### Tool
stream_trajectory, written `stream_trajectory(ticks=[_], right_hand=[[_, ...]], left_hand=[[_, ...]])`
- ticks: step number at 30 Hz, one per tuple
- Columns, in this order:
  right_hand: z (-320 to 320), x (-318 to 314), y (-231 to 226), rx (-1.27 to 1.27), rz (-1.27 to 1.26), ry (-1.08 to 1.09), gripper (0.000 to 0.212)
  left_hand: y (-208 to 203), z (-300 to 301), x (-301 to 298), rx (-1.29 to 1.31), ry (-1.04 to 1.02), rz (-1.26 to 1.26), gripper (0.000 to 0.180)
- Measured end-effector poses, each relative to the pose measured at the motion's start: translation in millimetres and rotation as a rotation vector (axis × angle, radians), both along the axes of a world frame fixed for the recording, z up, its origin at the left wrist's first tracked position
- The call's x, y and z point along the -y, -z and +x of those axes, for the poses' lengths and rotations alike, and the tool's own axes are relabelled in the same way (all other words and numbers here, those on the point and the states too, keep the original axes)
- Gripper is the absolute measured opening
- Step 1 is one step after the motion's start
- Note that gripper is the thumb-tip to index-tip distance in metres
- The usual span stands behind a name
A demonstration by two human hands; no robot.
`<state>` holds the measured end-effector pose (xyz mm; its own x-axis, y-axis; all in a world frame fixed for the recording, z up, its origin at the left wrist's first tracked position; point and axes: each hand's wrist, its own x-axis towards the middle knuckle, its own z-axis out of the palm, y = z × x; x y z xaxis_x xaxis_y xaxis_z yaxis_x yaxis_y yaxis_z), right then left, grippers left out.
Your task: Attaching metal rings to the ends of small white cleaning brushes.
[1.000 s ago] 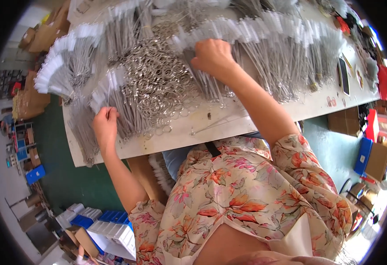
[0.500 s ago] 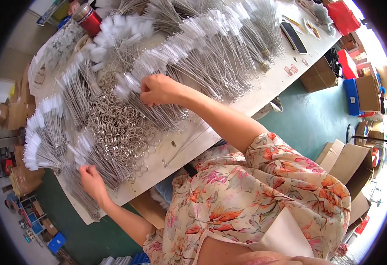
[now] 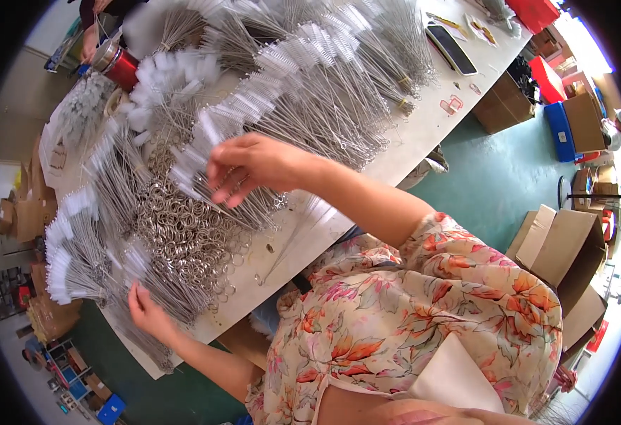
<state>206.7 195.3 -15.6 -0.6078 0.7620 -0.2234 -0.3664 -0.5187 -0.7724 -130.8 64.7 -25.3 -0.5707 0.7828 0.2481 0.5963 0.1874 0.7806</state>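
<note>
1. Nearest you, your left hand (image 3: 153, 319) is beside the left brush bundle (image 3: 172, 287), thumb and fingertips drawn close together; you cannot tell from here whether that grip pinches a thin wire.
2. Just beyond the front edge of the surface (image 3: 427, 124), a few loose wires (image 3: 316, 212) lie slantwise, one end pale and blurred.
3. Your right hand (image 3: 250, 166) is over the right brush bundle (image 3: 257, 212). Its blurred fingers are loosely parted, a released grip with nothing clearly inside.
4. Between your hands spreads the pile of metal rings (image 3: 176, 227).
5. The step in hand looks like handling brushes from the two bundles; a next move would call for a light fingertip pinch on one wire, clear of its neighbours.
6. Farther off stand a long brush row (image 3: 325, 106), a phone (image 3: 452, 49) and a red cup (image 3: 121, 69).
</note>
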Motion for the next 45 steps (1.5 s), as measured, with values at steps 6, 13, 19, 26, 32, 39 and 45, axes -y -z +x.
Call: stream_trajectory(ticks=[6,13,19,26,32,39,45], right_hand=[[119.8,4.6,-24.6,1.39,0.95,0.767,0.025],[152.6,-9.2,15.2,1.615,0.96,0.726,0.023],[196.0,-26.9,-9.7,1.224,0.8,0.583,0.023],[328.9,-102.2,-27.8,0.974,0.411,0.9,0.024],[350.6,-125.8,0.7,1.868,0.564,0.883,0.032],[283.3,-95.3,-66.7,1.547,1.131,1.11,0.022],[74.1,-17.0,-69.0,0.186,0.751,0.281,0.027]], left_hand=[[-12.9,15.7,29.1,0.373,-0.065,0.094,0.028],[1.6,39.1,24.1,0.475,-0.074,0.039,0.03],[-8.3,48.4,19.9,0.498,-0.006,0.07,0.03],[-1.5,54.6,14.7,0.58,0.037,0.184,0.032],[-0.8,60.6,12.8,0.519,-0.066,0.129,0.033],[-6.0,86.3,3.1,0.735,0.045,0.343,0.028],[-28.5,167.8,-21.6,0.58,0.521,0.244,0.022]])
